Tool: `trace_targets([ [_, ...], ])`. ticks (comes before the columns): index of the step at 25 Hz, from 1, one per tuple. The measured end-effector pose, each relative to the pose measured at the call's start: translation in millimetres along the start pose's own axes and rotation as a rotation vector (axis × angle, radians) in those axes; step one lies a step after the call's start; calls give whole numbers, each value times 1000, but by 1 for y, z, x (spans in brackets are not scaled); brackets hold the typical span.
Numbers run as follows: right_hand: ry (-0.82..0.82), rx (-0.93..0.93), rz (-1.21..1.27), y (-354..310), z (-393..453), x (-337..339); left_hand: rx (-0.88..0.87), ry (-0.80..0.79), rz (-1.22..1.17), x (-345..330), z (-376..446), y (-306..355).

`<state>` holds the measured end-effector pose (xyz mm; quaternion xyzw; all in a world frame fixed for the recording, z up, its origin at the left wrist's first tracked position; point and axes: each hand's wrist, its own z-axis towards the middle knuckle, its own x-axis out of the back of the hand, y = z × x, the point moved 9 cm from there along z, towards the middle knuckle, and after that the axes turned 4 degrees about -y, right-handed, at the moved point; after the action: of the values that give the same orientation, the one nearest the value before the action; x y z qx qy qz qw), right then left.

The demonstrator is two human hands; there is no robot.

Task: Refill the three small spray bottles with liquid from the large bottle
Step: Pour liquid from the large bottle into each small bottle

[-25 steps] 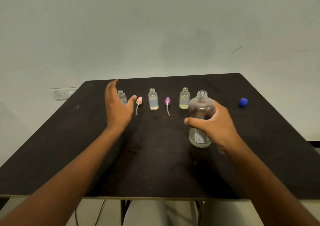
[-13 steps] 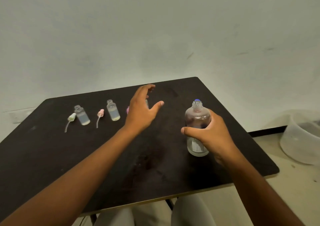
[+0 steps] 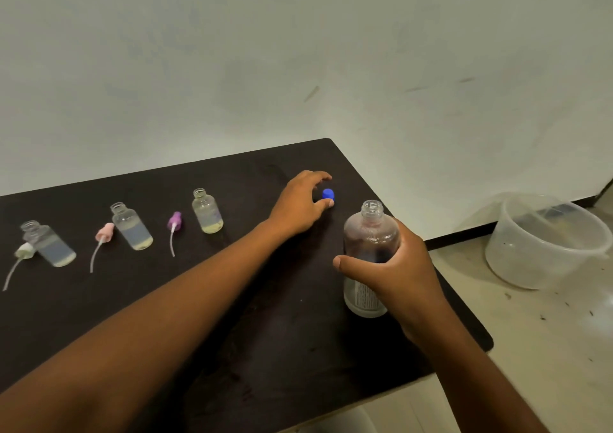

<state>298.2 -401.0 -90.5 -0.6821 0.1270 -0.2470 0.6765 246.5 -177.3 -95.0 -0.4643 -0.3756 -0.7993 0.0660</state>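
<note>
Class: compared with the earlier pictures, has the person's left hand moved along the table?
Yes. The left hand has gone rightward, from the leftmost small bottle to the blue cap.

Dim, flat light overall, with a greenish-grey cast on the wall (image 3: 298, 51). The dark table (image 3: 232, 316) swallows detail and shows hardly any shadow. Small glints speckle the large bottle (image 3: 371, 237) just above the right hand (image 3: 398, 276) gripping it. Far left of that grip, the small bottles (image 3: 49, 245) lean and smear, wide-angle stretch plus slight motion blur. Right of the grip, the plastic tub (image 3: 544, 243) looks hazy and soft. The left hand (image 3: 298, 207) reads fairly sharp.
</note>
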Motion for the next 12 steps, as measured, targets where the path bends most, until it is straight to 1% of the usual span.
trace_targets([
  [12, 10, 10, -23, -6, 17, -4, 11, -43, 41, -11, 18, -6],
])
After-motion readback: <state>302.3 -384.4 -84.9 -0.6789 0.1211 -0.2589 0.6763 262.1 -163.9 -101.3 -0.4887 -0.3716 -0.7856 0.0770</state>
